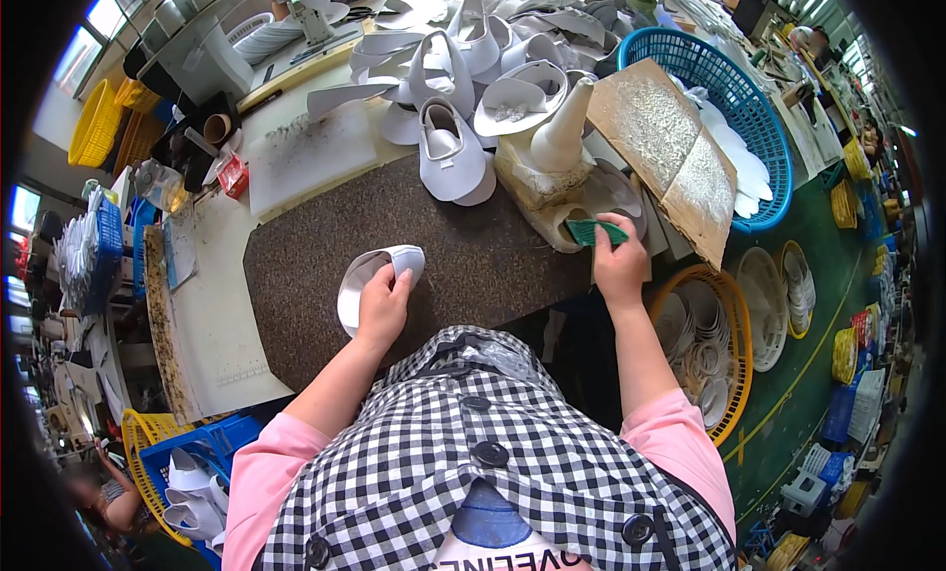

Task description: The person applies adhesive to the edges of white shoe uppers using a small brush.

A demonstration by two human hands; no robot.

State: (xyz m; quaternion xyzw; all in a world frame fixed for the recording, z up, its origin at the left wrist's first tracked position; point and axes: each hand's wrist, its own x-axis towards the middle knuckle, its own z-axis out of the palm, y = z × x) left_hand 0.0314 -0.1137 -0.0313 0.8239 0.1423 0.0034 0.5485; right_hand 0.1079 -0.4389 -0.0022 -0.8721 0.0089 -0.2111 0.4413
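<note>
My left hand [382, 308] is closed on a curved white shoe upper [350, 285], held just above the dark speckled board [305, 236]. At the right, my right hand [621, 266] pinches a flat green spreader [597, 233]. The spreader sits against the mouth of a cream, residue-crusted pot [532, 197] with a tall cone-shaped top. I cannot tell how far its tip reaches inside. Left of the pot, a white shoe upper [455, 162] stands on the board, with another upper holding small clear bits [517, 98] behind it.
White uppers [473, 34] are heaped at the back. A powder-coated cardboard sheet [660, 128] leans by a blue basket [778, 137]. An orange basket [741, 349] with white parts stands below right. A sewing machine [310, 14] is at the far left.
</note>
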